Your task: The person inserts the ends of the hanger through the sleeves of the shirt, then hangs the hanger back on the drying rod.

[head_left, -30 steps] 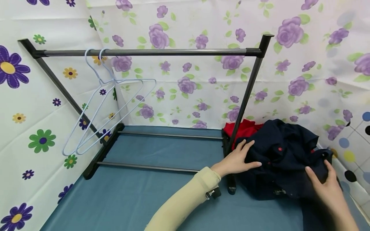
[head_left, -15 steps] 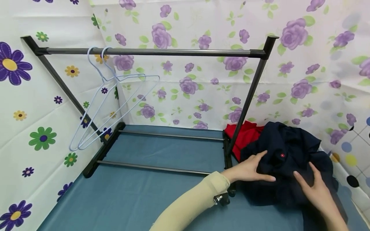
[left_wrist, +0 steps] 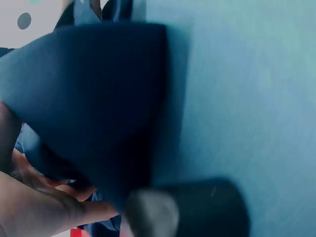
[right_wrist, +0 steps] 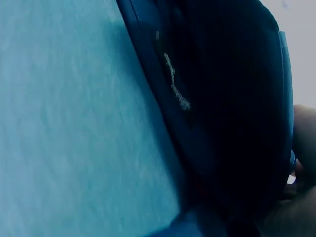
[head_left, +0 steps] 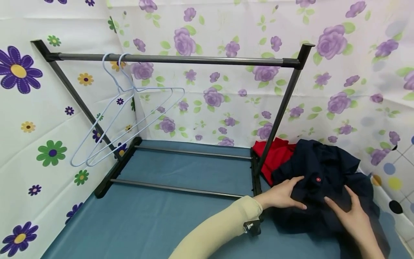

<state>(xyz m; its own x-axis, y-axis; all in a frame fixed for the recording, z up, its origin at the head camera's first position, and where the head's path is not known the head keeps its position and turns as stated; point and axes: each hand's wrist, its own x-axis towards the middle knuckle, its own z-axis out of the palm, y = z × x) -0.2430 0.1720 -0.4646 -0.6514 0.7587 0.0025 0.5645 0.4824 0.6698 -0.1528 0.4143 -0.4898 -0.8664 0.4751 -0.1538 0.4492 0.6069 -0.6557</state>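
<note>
A crumpled navy shirt [head_left: 323, 158] with a red button lies heaped on the blue-covered surface, right of the black rack. At the heap's near left side my left hand [head_left: 284, 194] grips the cloth, thumb and index finger spread across it. In the left wrist view a fold of the shirt [left_wrist: 98, 94] rises beside the curled fingers. My right hand [head_left: 354, 216] holds the shirt's near right part, with its other fingers hidden behind the cloth. Pale stitching shows on the shirt [right_wrist: 222, 98] in the right wrist view. Red cloth [head_left: 275, 154] sticks out behind it.
A black clothes rack [head_left: 200, 59] stands left of the shirt, its right post [head_left: 279, 117] close to my left hand. Two light blue hangers [head_left: 111, 120] hang at the bar's left end. Flowered sheets [head_left: 220, 93] cover the walls behind and to the left.
My right hand has moved left, closer to my left hand. My left hand has shifted right and toward me. The shirt has been drawn slightly nearer, showing more of the red cloth.
</note>
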